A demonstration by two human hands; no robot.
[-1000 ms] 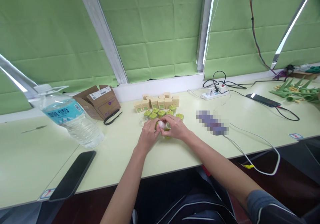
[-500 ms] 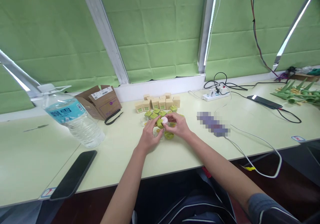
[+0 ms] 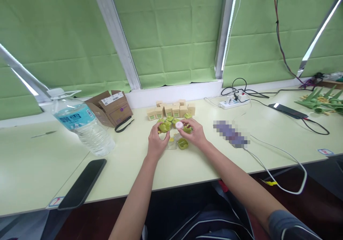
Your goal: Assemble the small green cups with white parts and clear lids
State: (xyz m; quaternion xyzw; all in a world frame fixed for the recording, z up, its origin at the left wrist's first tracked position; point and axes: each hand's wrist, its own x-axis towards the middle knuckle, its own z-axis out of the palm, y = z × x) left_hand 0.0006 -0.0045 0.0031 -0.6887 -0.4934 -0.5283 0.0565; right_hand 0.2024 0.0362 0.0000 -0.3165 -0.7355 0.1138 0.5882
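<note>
Over the pale table [image 3: 135, 161], near its middle, the two hands are apart, each with something of its own; the left hand [image 3: 155, 140] has a hollow green plastic shell [image 3: 164, 127] clamped between thumb and fingers; the right hand [image 3: 197, 134] pinches a small round pinkish-white disc [image 3: 179, 125] at fingertip and thumb, just beside that shell; below the gap between the hands lie a small clear plastic case [image 3: 172, 144] with something yellow in it and, near it, an open green square shell [image 3: 183, 143]; more green pieces [image 3: 169, 119] sit just behind the hands, partly hidden by them, and past these stands a cluster of small windowed cardboard boxes [image 3: 168, 110].
</note>
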